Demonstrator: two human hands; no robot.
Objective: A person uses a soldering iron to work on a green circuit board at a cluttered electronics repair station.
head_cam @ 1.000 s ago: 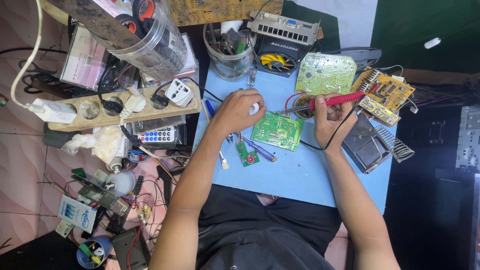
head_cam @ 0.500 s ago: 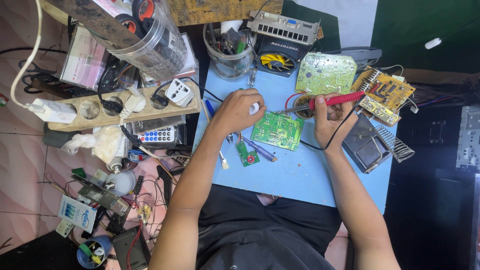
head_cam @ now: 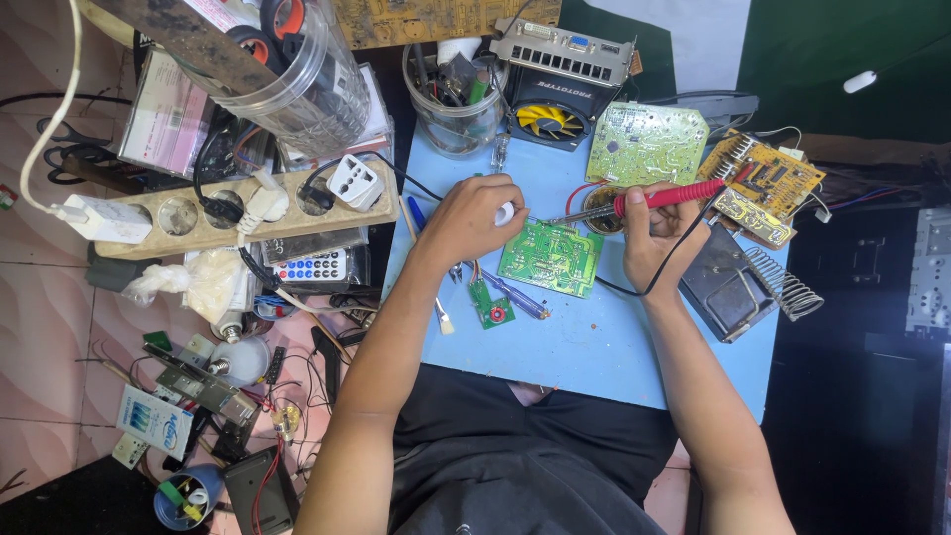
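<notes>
While the green circuit board (head_cam: 551, 258) lies flat on the blue worktop (head_cam: 614, 347), between both hands, the red-handled soldering iron (head_cam: 649, 200) is held pinched in the fingers of the right hand (head_cam: 659, 238), long axis running from 3 to 9 o'clock, tip over the board's upper edge. At 9 o'clock from the tip, the left hand (head_cam: 474, 218) is closed on a small white object (head_cam: 505, 213). Open room is left at 6 o'clock.

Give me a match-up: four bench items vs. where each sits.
Items:
1. soldering iron
2. green board
3. small board
4. fan card

Places:
A. far edge of the table, behind the boards
B. in the right hand
C. flat between both hands
D. below the left hand, nearer the body

Pairs: 1-B, 2-C, 3-D, 4-A
</notes>
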